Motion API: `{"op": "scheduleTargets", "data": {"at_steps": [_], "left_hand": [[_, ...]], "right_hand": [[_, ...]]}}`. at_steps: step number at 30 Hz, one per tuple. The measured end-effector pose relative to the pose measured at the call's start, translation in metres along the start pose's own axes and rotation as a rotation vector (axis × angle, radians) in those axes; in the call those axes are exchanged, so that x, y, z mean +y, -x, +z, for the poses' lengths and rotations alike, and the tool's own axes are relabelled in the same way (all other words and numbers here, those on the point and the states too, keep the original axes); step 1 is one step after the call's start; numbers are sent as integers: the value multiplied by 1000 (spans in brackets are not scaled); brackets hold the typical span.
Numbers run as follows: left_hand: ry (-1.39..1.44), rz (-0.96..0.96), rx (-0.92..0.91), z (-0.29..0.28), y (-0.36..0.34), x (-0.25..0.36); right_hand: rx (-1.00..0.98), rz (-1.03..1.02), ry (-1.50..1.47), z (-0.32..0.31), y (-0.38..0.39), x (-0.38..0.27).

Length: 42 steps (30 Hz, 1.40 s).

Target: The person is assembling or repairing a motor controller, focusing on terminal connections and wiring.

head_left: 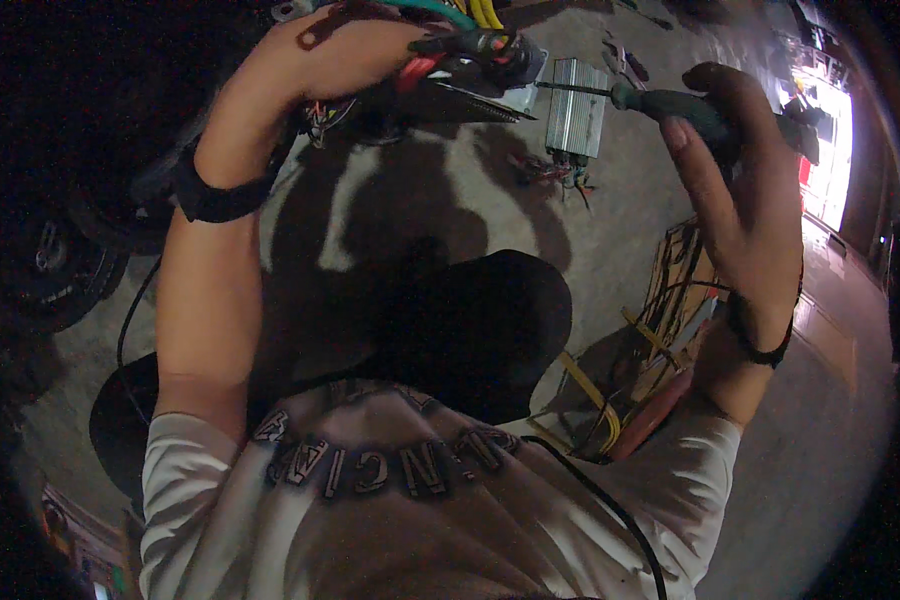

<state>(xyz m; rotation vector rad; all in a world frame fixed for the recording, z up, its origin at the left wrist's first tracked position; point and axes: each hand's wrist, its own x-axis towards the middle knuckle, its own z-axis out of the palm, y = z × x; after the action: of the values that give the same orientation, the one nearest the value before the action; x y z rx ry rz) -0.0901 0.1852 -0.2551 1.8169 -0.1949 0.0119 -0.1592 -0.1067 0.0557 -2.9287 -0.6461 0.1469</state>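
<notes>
In my right hand (755,170) is a screwdriver (705,118) with a dark grey-green handle, thumb on one side and fingers on the other. Its thin shaft points left, toward a flat metal plate (518,98) on a dark wired assembly. My left hand (355,58) reaches in at that assembly, beside red cables (417,72). Its fingertips are hidden among the wires and dark parts. Beyond the shaft is a silver finned metal box (576,108), with thin coloured wires (573,178) coming out of its near end. Whether the tip touches anything is too dark to tell.
Green and yellow cables (482,14) run at the top. A black wheel (55,260) stands at the far left. Flattened cardboard (660,300) and a yellow strap (592,392) lie on the grey floor by my right arm. A bright opening (828,160) shows at the right.
</notes>
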Motion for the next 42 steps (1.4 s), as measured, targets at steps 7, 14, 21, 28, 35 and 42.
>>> {"op": "scheduleTargets", "data": {"at_steps": [7, 14, 21, 28, 35, 42], "left_hand": [[13, -14, 16, -3, 0, -5], [20, -20, 32, -2, 0, -1], [48, -26, 42, -2, 1, -1], [47, -38, 65, -5, 4, 4], [105, -29, 68, 13, -13, 6], [85, -41, 94, -3, -1, 12]], "right_hand": [[-8, -61, 160, 0, 3, 0], [-33, 4, -80, 2, -2, -3], [-106, 30, 111, -8, -9, 2], [-16, -76, -18, -2, -11, -2], [-222, -38, 243, -24, -18, -14], [-50, -118, 120, -11, -4, -3]]}}
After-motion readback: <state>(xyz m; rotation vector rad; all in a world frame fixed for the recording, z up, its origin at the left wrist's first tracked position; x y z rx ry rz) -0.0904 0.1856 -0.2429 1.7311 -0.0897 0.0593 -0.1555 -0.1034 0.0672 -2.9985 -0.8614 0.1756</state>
